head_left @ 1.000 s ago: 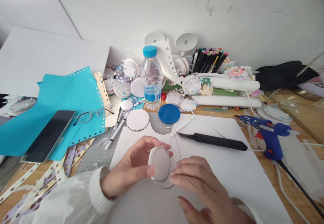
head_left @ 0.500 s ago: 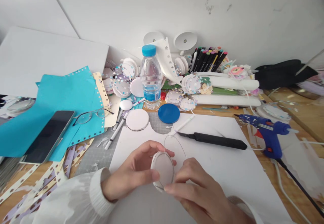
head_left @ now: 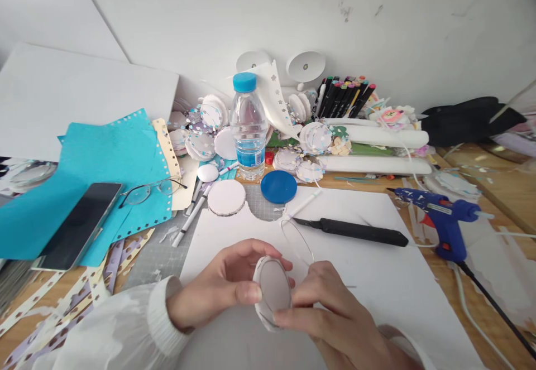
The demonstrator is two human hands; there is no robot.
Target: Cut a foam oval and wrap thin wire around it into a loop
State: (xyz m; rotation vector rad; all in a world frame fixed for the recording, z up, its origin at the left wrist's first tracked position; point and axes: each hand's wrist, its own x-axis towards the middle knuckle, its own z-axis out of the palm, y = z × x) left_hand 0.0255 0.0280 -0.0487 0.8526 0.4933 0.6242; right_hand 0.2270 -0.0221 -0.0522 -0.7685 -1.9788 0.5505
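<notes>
Between my two hands is a white foam disc [head_left: 274, 292], tilted up, with a thin line or wire running round its rim. My left hand [head_left: 228, 280] grips its left edge, thumb on the near face and fingers behind. At the lower right edge, the fingers and thumb of my right hand [head_left: 329, 306] pinch the disc. A thin wire loop [head_left: 298, 240] rises behind the disc and runs into my right hand. Both hands are above a large white foam board [head_left: 372, 280], which has a curved cut in its far edge.
Past the hands lie a cut white disc [head_left: 226, 197], a blue round lid [head_left: 278, 187] and a black craft knife [head_left: 362, 232]. A water bottle [head_left: 249, 135] stands behind. On the right lies a blue glue gun [head_left: 446, 219]; on the left, a phone [head_left: 79, 225] and glasses [head_left: 144, 193].
The disc has moved slightly right and down and is turned a little. The wire loop has shifted right and looks narrower. My left fingers have moved slightly with the disc.
</notes>
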